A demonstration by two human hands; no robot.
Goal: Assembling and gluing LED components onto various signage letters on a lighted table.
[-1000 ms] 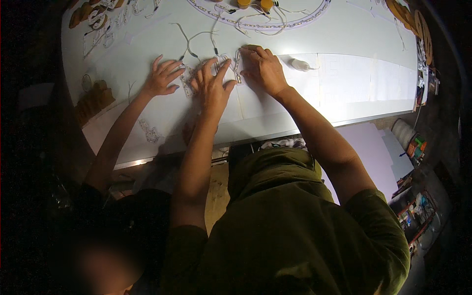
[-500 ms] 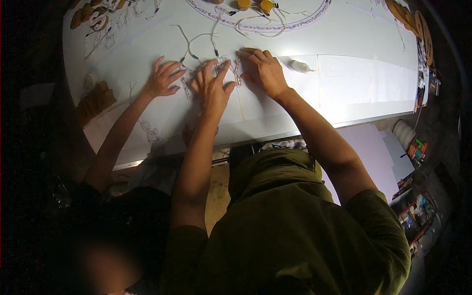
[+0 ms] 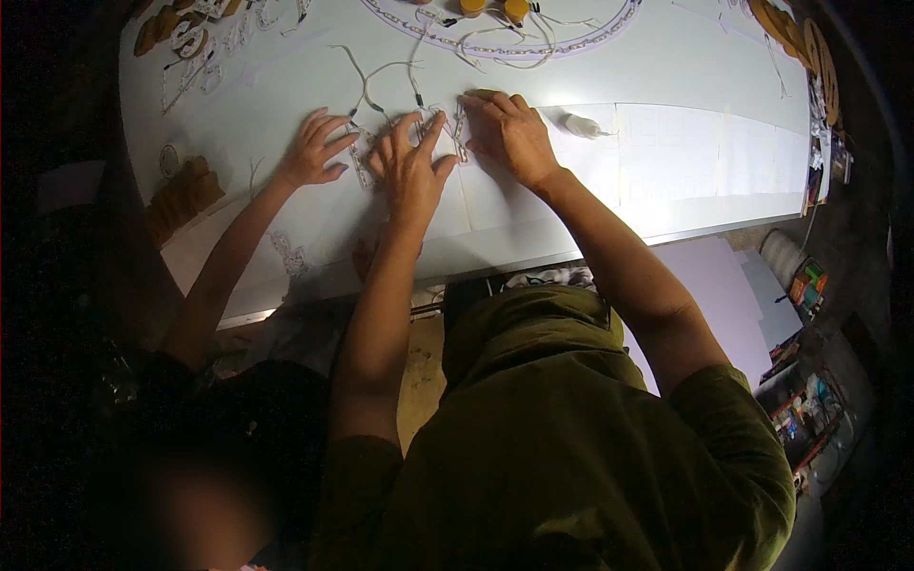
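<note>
My left hand (image 3: 411,176) rests on the white table with fingers spread, over a small clear letter-shaped piece that it partly hides. My right hand (image 3: 517,138) is beside it, fingers stretched and thumb apart, at the edge of another letter-shaped piece (image 3: 462,133) lined with small light modules. To the left, a co-worker's hand (image 3: 317,152) touches a similar letter piece (image 3: 361,169) near my left fingers. Thin wires (image 3: 369,81) with black sleeves run from these pieces toward the far side.
A small white squeeze bottle (image 3: 583,126) lies right of my right hand on drawn paper (image 3: 666,157). Beyond are a large lit ring (image 3: 571,46) and yellow-capped containers (image 3: 515,10). More letter pieces (image 3: 190,43) lie far left; brown cut-outs (image 3: 186,195) sit near the left edge.
Both of my hands stay nearly still, with only a very slight shift of the fingers. The co-worker's hand keeps its place.
</note>
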